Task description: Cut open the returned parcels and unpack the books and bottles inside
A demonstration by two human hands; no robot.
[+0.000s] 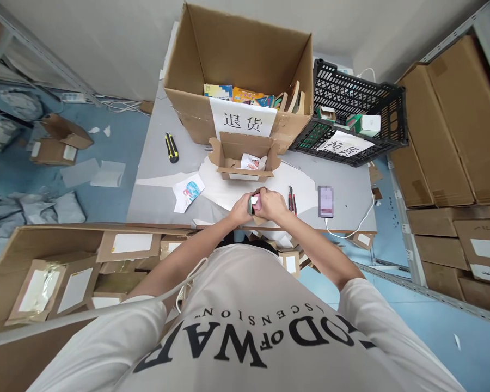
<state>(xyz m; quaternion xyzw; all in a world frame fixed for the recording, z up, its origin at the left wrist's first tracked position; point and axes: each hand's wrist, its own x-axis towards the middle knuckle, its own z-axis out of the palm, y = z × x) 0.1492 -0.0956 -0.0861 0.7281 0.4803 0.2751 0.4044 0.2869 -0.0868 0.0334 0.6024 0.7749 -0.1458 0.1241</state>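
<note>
At the table's front edge my two hands are together on a small box (250, 206) with a dark green side and a whitish, pinkish end. My left hand (240, 209) is closed round its left side. The fingers of my right hand (273, 204) are closed at its right end, and they hide much of it. Just beyond my hands stands an open cardboard box (245, 175) with a crumpled printed paper (251, 161) inside. A red and black utility knife (291, 200) lies close to my right hand.
Behind stands a large carton (188, 117) of books, with a black plastic crate (398, 117) holding small boxes at its right. A phone (325, 201) on a white cable, a yellow utility knife (171, 148) and a printed paper (188, 192) lie on the table (157, 163). Cartons (453, 125) fill the right shelf.
</note>
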